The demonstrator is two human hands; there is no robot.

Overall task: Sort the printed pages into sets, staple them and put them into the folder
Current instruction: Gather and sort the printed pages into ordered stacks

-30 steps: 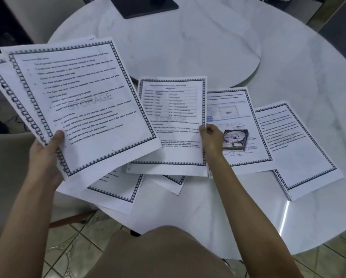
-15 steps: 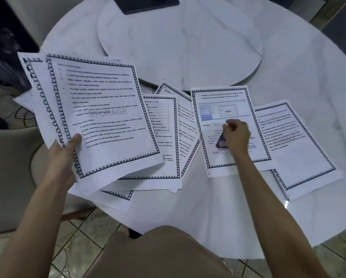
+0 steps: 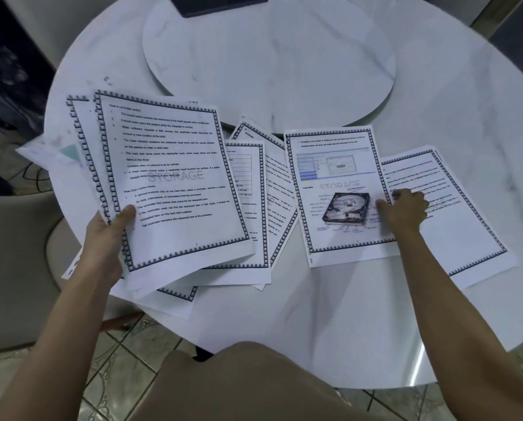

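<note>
1. The right hand lies curled and knuckles-up on the tabletop, fingertips pressed on the seam where the hard-drive page overlaps the text page nearest the right edge; whether it pinches a sheet cannot be told.
2. The left hand clamps a fanned sheaf of pages above the left edge, thumb on top, fingers hidden beneath.
3. A second ago the right hand gripped a table page at the middle; that sheet now lies under the sheaf, and the hand has crossed over the hard-drive page to its right margin. The sheaf has also dropped closer to the table.
4. Judged from this, sorting is under way, with another sheet about to be gathered.
5. No stapler or folder shows; a dark flat object sits at the far edge.
6. Each sheet carries a chain-like border and a grey "STORAGE" watermark; "How Disk Cache Works" is just legible on the held page.
</note>
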